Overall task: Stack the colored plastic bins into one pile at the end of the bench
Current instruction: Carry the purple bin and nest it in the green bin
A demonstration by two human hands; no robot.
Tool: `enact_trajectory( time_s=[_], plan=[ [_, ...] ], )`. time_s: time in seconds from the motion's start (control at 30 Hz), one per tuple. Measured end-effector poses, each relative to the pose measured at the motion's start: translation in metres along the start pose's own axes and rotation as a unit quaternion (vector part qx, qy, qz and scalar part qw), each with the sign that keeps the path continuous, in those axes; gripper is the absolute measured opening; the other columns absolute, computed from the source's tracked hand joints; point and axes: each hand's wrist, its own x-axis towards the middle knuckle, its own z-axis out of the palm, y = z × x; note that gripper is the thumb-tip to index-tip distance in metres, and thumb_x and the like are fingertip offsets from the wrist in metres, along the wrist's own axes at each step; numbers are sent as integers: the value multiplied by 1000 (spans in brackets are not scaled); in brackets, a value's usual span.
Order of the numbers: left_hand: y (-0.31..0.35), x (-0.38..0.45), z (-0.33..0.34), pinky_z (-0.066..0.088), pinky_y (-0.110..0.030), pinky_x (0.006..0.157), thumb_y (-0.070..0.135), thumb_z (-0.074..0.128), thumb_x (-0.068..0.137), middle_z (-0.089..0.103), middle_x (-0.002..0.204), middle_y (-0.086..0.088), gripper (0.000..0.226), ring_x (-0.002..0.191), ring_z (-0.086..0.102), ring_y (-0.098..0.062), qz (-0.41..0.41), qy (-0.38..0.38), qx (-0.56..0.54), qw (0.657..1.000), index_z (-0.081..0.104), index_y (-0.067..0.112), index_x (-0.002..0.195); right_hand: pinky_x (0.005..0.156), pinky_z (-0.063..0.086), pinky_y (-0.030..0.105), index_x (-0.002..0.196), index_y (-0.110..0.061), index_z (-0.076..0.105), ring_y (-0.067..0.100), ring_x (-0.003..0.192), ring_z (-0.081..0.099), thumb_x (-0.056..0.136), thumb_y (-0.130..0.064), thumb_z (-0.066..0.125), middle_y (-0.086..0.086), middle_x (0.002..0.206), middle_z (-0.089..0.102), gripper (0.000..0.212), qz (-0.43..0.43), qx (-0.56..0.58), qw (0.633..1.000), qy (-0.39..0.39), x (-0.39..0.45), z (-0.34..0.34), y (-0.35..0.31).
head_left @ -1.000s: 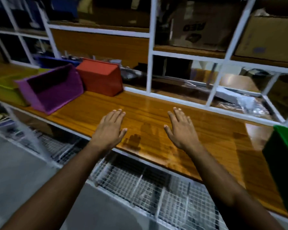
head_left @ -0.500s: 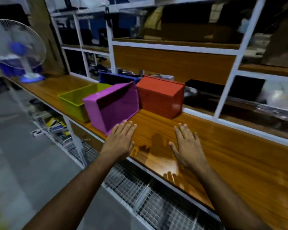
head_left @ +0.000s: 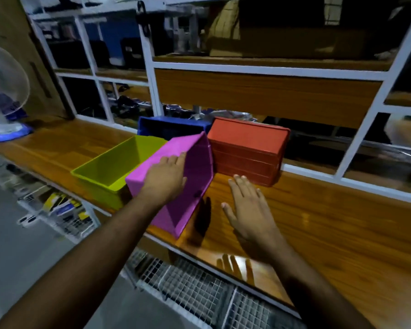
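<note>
Both hands reach forward over a long wooden bench (head_left: 318,222), and neither has closed on anything. Left hand (head_left: 166,178) lies flat on the upper face of the purple bin (head_left: 190,186), fingers straight and together, pressing or resting rather than gripping. Right hand (head_left: 249,210) hovers just above the bench top with fingers spread and relaxed, holding nothing, just beside the purple bin's open mouth and just in front of the red bin (head_left: 247,148).

From largest to smallest: the bench runs from lower right away to upper left, backed by a white-framed shelving unit (head_left: 150,65). Four bins sit in a cluster ahead and slightly left of the hands. The yellow-green bin (head_left: 114,167) stands upright with its opening upward, touching the purple bin's left side. The purple bin is tipped on its side, its opening facing right toward the right hand, its long axis running away from the person. The red bin lies behind it with its base showing, near the shelving. A blue bin (head_left: 171,125) sits furthest back, partly hidden. A small fan (head_left: 3,96) stands at the far left end.

The left hand is nearer the purple bin, which likely gets righted first; no pile exists yet.
</note>
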Motion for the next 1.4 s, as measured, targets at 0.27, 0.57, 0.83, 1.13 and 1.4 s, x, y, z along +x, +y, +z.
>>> enact_trajectory(
  time_s=[0.27,0.57,0.83,1.13,1.4],
  plan=[
    [-35,66,4,54,-40,77,11,49,86,68,104,-16,28,95,67,-35,81,2,48,996,66,5,108,118,21,39,155,-22,16,17,149,14,97,-54,36,0,163,17,69,128,3,992,6,12,8,-40],
    [-53,74,-3,52,-45,78,10,46,87,64,107,-24,28,100,63,-44,114,6,-34,993,63,0,108,84,47,37,125,-5,52,37,113,59,94,-51,46,19,122,63,55,329,82,939,-52,41,40,-35],
    [-21,68,51,43,-39,74,22,58,85,67,96,-27,23,96,62,-41,74,-93,-288,950,64,-1,87,87,46,33,127,-7,60,34,111,63,86,-19,62,17,117,69,43,401,94,911,16,32,6,13],
    [17,42,98,46,-35,75,22,60,85,70,104,-17,24,97,63,-35,-3,-111,-392,913,64,6,103,85,47,36,113,-4,67,37,107,64,84,-7,55,20,115,69,32,366,62,928,-29,28,-1,39],
    [35,60,73,38,-42,102,38,69,80,58,128,-10,58,123,47,-31,186,18,-246,951,51,13,129,86,51,34,122,-14,68,27,106,67,88,-6,55,9,117,71,38,292,69,953,-34,25,-10,50]
  ],
)
